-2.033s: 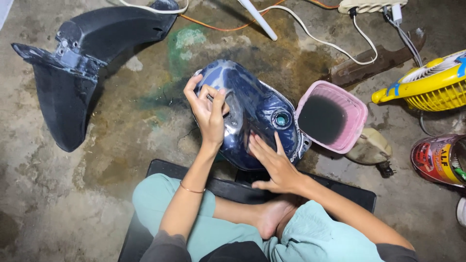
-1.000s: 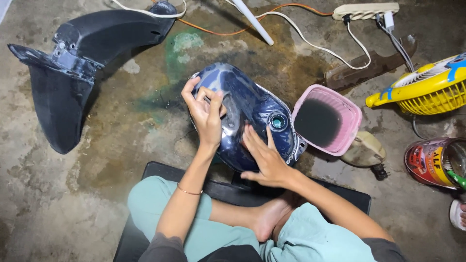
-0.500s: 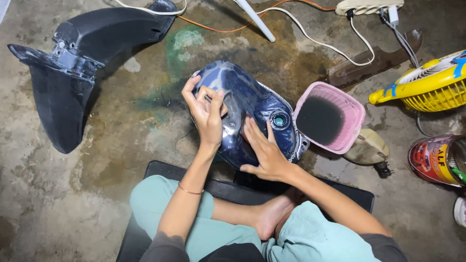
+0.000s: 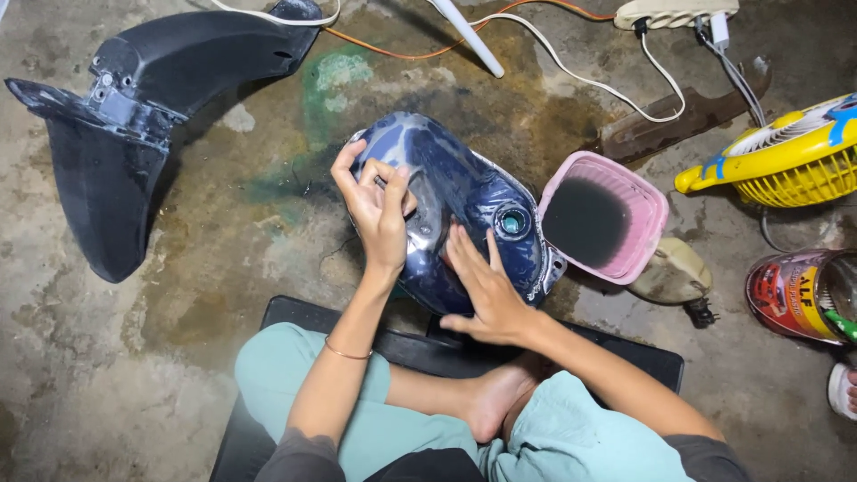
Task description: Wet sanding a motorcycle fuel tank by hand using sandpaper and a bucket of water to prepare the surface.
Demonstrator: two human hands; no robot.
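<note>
Under both hands, glossy dark-blue fuel tank, scuffed, round filler opening.

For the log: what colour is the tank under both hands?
Dark glossy blue tank, with pale worn patches; seen in the head view.

Looks like a makeshift home workshop for motorcycle bodywork, set up right on a stained, paint-smeared concrete floor. Loose bike parts lying about: a dark blue fuel tank and a black fender, with a pink tub of dark liquid just beside the tank and a paint can off to the right. Also a power strip with trailing cables, a yellow fan and a black mat for sitting.
</note>
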